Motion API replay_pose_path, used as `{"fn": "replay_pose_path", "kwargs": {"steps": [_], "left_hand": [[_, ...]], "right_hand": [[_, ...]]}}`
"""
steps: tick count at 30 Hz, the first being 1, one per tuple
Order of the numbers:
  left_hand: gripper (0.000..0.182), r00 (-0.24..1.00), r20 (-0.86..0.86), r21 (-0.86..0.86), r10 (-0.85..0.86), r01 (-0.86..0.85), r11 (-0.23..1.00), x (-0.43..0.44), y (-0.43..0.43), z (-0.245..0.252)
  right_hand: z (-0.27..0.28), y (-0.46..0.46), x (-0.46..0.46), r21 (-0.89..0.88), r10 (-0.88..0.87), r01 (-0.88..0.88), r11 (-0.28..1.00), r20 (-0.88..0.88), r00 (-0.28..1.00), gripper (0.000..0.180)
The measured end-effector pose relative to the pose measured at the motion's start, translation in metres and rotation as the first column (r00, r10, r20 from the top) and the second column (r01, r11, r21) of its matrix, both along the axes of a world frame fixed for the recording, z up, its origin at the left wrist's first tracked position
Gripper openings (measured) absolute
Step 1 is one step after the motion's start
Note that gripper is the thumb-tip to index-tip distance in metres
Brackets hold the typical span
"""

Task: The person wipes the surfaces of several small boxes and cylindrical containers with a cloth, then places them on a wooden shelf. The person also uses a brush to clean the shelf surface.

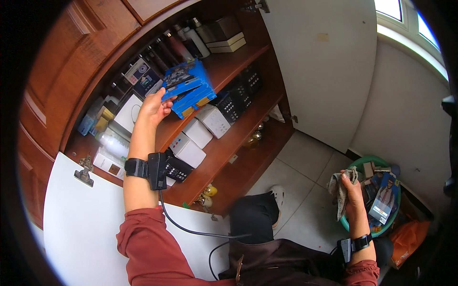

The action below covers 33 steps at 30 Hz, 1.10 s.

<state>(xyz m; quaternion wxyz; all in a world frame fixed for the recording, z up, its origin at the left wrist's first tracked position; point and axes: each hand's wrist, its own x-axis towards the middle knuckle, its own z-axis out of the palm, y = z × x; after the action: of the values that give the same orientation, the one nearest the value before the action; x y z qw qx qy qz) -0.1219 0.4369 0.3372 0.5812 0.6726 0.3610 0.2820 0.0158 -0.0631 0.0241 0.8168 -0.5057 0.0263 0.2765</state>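
My left hand [154, 107] grips the near left corner of a blue cardboard box [191, 84] with dark printed pictures. The box rests on the upper wooden shelf [229, 69] of an open cabinet. Its top part stands slightly raised at the front, with a dark gap under it; whether that is a lid or a separate thin box I cannot tell. A crumpled grey cloth [336, 195] is held in my right hand [354, 196], above the near side of a green plastic basin [343, 223]. Around the blue box stand several bottles [196, 41] and a white box [130, 114].
White boxes [213, 121] and black patterned boxes [230, 107] fill the middle shelf. Open doors flank the cabinet, a white door [86, 221] at left and another door [318, 71] at right. Small boxes crowd the basin, beside an orange bag [408, 243]. A cable [186, 227] hangs from my left wrist.
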Motion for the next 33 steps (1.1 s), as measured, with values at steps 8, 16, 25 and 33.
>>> {"fn": "replay_pose_path", "kwargs": {"steps": [8, 16, 25, 33], "left_hand": [[0.031, 0.992, -0.12, 0.028, 0.043, -0.039, 0.999, 0.009, -0.006, 0.004], [0.027, 0.97, -0.217, 0.125, 0.111, -0.086, 0.988, 0.012, -0.009, 0.003], [0.033, 0.88, -0.368, 0.417, 0.3, -0.132, 0.899, 0.017, -0.001, -0.005], [0.043, 0.853, -0.269, 0.703, 0.447, -0.144, 0.697, 0.017, 0.027, -0.023]], "right_hand": [[-0.005, 0.003, 0.002, 0.029, 0.002, -0.002, 1.0, -0.003, 1.0, 0.036], [-0.012, 0.003, 0.005, 0.015, -0.005, 0.005, 1.0, -0.018, 1.0, 0.035], [-0.012, 0.004, 0.005, 0.021, -0.002, 0.002, 1.0, -0.007, 1.0, 0.035], [0.052, 0.021, 0.008, -0.007, 0.102, -0.104, 0.995, 0.274, 0.956, 0.031]]}}
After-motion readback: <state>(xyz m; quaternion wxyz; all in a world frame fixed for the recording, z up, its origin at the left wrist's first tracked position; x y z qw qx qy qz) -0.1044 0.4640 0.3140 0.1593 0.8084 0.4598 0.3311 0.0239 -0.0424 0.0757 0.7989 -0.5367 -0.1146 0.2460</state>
